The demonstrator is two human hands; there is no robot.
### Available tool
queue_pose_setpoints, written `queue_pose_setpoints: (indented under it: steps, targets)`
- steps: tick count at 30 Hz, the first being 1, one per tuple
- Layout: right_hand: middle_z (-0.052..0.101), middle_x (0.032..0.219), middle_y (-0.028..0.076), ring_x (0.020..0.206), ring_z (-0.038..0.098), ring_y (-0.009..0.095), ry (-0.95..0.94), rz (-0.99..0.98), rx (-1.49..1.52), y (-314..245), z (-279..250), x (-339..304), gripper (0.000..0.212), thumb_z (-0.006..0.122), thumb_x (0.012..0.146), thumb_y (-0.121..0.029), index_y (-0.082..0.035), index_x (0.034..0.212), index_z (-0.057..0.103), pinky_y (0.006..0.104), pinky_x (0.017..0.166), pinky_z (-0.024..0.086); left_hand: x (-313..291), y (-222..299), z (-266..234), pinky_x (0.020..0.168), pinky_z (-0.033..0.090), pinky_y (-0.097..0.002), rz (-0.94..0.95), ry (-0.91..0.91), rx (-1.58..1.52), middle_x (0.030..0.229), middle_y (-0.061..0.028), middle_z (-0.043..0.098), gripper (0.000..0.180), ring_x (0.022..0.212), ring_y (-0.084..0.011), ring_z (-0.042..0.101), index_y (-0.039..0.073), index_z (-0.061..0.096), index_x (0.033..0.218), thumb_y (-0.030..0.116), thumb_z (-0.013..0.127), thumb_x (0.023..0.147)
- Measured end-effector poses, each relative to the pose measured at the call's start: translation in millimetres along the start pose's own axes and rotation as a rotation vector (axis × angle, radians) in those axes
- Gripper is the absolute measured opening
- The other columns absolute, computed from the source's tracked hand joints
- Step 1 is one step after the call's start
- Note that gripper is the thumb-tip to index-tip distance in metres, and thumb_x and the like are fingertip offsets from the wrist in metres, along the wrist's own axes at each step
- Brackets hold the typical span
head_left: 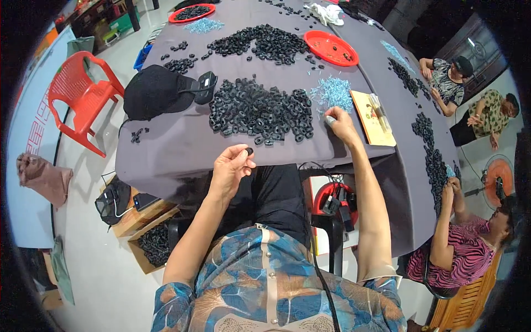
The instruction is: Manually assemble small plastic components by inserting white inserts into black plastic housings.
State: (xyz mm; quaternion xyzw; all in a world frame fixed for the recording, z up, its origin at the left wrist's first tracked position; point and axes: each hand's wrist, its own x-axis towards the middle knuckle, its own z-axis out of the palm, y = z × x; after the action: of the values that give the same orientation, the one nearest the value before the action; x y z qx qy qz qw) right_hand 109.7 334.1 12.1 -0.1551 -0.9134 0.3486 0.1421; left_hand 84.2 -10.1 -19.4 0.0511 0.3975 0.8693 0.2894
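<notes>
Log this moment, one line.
left hand: pinching small black part; right hand: near pale blue pile of slender pieces, grip unclear; ahead: heaped black parts

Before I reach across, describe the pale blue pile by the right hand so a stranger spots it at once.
On the grey-covered table, find the large black heap nearest the person. Just right of it, beyond the right hand, lies a loose pile of small pieces. Its pale blue colour sets it apart from the black heap and the yellow booklet.
</notes>
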Motion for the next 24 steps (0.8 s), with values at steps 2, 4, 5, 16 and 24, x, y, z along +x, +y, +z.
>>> queue_pose_setpoints:
  steps: [2,4,5,16,24]
  targets:
    - [0.060,0.076,0.010,0.071,0.056,0.018,0.026,0.001,-0.093,-4,5,2,0.014,0.057,0.078,-0.013,0.000,0.085,0.058,0.0297,0.066,0.044,0,1,1,0.053,0.047,-0.0220,0.000,-0.005,0.001,0.086,-0.0099,0.061,0.020,0.066,-0.0148,0.061,0.001,0.055,0.101,0.010,0.060,0.083]
    - [0.062,0.078,0.018,0.073,0.061,0.028,0.063,-0.010,-0.210,-7,11,3,0.020,0.059,0.078,-0.018,0.000,0.085,0.060,0.0363,0.067,0.046,0,0,2,0.053,0.047,-0.0219,-0.003,-0.009,0.003,0.086,-0.0097,0.061,0.020,0.066,-0.0147,0.061,0.001,0.055,0.101,0.010,0.059,0.083]
    - [0.062,0.082,0.019,0.079,0.060,0.032,0.047,0.022,-0.255,-19,13,1,0.019,0.058,0.077,-0.017,-0.001,0.086,0.060,0.0396,0.070,0.046,0,0,2,0.053,0.047,-0.0219,-0.004,0.002,0.014,0.086,-0.0098,0.061,0.020,0.066,-0.0145,0.061,0.001,0.055,0.101,0.010,0.060,0.083]
    - [0.057,0.090,0.024,0.088,0.054,0.041,0.181,-0.182,-0.434,-12,35,-4,0.020,0.045,0.077,-0.010,0.000,0.092,0.053,0.0477,0.074,0.043,0,1,4,0.052,0.045,-0.0226,-0.018,0.002,-0.033,0.084,-0.0083,0.062,0.016,0.066,-0.0143,0.060,0.003,0.058,0.098,0.008,0.059,0.083]
    - [0.058,0.080,0.017,0.072,0.057,0.028,0.170,-0.017,0.064,-66,32,-53,0.010,0.047,0.084,-0.004,-0.002,0.092,0.051,0.0357,0.065,0.045,0,2,5,0.055,0.047,-0.0232,-0.041,-0.012,-0.135,0.082,-0.0085,0.062,0.015,0.065,-0.0135,0.059,0.002,0.060,0.098,0.006,0.058,0.084]
